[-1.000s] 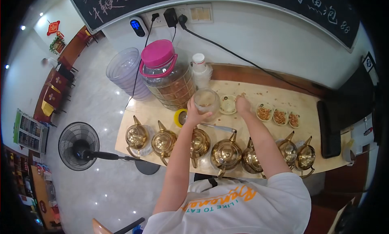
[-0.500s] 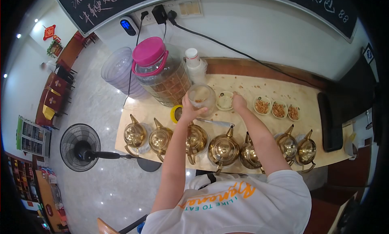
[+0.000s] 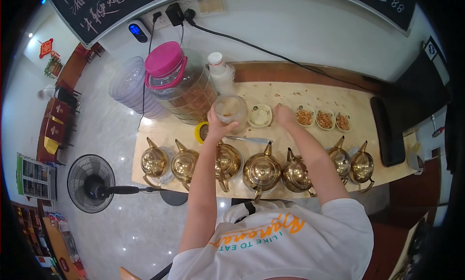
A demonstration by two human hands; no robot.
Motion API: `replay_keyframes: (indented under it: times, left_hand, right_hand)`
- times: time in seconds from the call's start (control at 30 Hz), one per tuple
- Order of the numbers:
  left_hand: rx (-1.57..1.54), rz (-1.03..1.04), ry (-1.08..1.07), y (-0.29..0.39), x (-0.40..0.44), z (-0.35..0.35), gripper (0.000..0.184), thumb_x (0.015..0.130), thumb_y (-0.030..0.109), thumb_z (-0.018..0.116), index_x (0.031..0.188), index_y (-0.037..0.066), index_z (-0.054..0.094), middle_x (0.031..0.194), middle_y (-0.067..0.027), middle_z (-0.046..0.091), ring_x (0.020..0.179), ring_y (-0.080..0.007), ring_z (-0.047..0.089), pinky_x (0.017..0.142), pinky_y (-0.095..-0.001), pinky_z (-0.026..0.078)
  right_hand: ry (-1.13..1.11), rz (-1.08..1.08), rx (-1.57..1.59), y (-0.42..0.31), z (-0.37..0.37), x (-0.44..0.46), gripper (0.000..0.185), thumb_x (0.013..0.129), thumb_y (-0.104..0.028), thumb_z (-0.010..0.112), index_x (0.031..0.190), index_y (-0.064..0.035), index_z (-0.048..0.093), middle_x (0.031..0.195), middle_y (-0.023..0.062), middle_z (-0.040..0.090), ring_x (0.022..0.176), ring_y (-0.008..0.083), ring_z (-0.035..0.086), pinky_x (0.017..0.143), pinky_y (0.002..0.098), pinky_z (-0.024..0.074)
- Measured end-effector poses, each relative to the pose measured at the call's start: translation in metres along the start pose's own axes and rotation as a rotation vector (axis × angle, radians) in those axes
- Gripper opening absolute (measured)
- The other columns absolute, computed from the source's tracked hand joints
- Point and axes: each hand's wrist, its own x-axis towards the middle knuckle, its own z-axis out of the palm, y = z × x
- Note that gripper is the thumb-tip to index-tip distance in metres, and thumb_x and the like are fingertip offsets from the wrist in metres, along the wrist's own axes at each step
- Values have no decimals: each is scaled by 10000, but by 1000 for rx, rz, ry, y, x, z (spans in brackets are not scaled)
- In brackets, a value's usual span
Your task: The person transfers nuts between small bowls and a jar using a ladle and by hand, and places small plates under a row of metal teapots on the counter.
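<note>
My left hand (image 3: 220, 126) is wrapped round a clear plastic jar (image 3: 230, 110), with a little brown food at its bottom. Just right of the jar sits a small pale dish (image 3: 260, 116) whose inside looks bare. My right hand (image 3: 284, 116) is at that dish's right side, fingers pressed together; anything between them is too small to make out. Three small dishes filled with brown nut-like pieces stand in a row farther right, the nearest one (image 3: 304, 116) close to my right hand. A yellow-rimmed lid (image 3: 201, 132) lies beside my left hand.
Several golden teapots (image 3: 262, 171) line the table's near edge, under my forearms. A large pink-lidded jar (image 3: 181, 88), stacked clear bowls (image 3: 133, 88) and white cups (image 3: 221, 72) stand at the back left. Crumbs dot the wooden table (image 3: 271, 92). A black cable (image 3: 271, 52) hangs along the wall.
The camera view has shifted, moving the whole scene left and slightly up in the picture. My left hand still holds the jar. My right hand remains beside the bare dish, with its fingers together.
</note>
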Motion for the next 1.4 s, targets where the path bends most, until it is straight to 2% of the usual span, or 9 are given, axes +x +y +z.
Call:
replay_keyframes:
  times: [0.2, 0.3, 0.6, 0.7, 0.9, 1.1, 1.2, 1.3, 1.4]
  left_hand:
    - [-41, 40, 7, 2, 1, 0, 1023, 516, 301, 814, 1318, 100, 212, 1297, -156, 287, 1209, -349, 225, 990, -454, 259]
    - [-37, 43, 3, 2, 1, 0, 1027, 517, 304, 814, 1319, 98, 207, 1295, -153, 294, 1210, -347, 221, 991, -453, 257]
    - [-77, 52, -3, -9, 2, 3, 1019, 528, 299, 810, 1322, 101, 202, 1301, -148, 299, 1208, -346, 223, 988, -450, 258]
    - [-60, 84, -16, -9, 4, 2, 1016, 535, 293, 808, 1323, 102, 198, 1297, -145, 309, 1207, -345, 225, 989, -448, 255]
    - [-68, 59, 8, 3, 0, 0, 1021, 538, 285, 811, 1326, 92, 190, 1283, -159, 317, 1204, -343, 232, 989, -445, 255]
    - [-49, -59, 23, 15, -6, -3, 1039, 545, 281, 812, 1334, 89, 164, 1301, -191, 260, 1207, -343, 239, 986, -435, 273]
    - [-50, -51, 26, 11, -6, -1, 1056, 544, 281, 814, 1339, 89, 147, 1310, -202, 226, 1207, -346, 249, 986, -432, 279]
    - [-28, -54, 10, 9, -5, -2, 1075, 541, 286, 816, 1345, 92, 130, 1314, -208, 209, 1207, -350, 256, 989, -430, 283]
    - [-16, -62, 27, 6, -6, 0, 1087, 542, 298, 816, 1350, 94, 119, 1319, -210, 194, 1206, -353, 270, 990, -427, 293]
  right_hand:
    - [228, 93, -340, 44, -35, -10, 258, 818, -211, 492, 1042, -100, 555, 1109, 104, 508, 1122, 268, 428, 890, 458, 363]
    - [81, 202, -340, 53, -61, -25, 298, 806, -176, 497, 1093, -103, 531, 1194, 96, 456, 1178, 268, 344, 934, 507, 285]
    - [64, 196, -384, 83, -32, -23, 409, 790, -116, 481, 1197, -94, 454, 1164, 129, 494, 1149, 302, 377, 975, 611, 163]
    - [14, 134, -384, 81, -26, -25, 397, 776, -106, 506, 1171, -93, 477, 1119, 119, 527, 1128, 290, 399, 971, 617, 165]
    - [-33, 23, -334, 66, -19, -40, 350, 749, -91, 554, 1094, -139, 530, 1028, 91, 571, 1067, 257, 448, 895, 499, 292]
    - [-89, -23, -152, 58, 0, -42, 297, 773, -139, 534, 1069, -152, 553, 993, 95, 582, 1015, 256, 501, 872, 459, 372]
    - [-114, 55, 200, 62, 2, -40, 222, 808, -121, 490, 1003, -58, 576, 978, 156, 573, 900, 309, 540, 788, 417, 420]
    - [-143, -406, -338, 99, 25, -20, 235, 848, -161, 453, 975, 0, 569, 937, 182, 589, 864, 321, 560, 756, 390, 449]
    - [-179, -219, -136, 91, 6, -40, 287, 871, -215, 432, 935, 27, 573, 853, 189, 606, 794, 312, 587, 742, 365, 463]
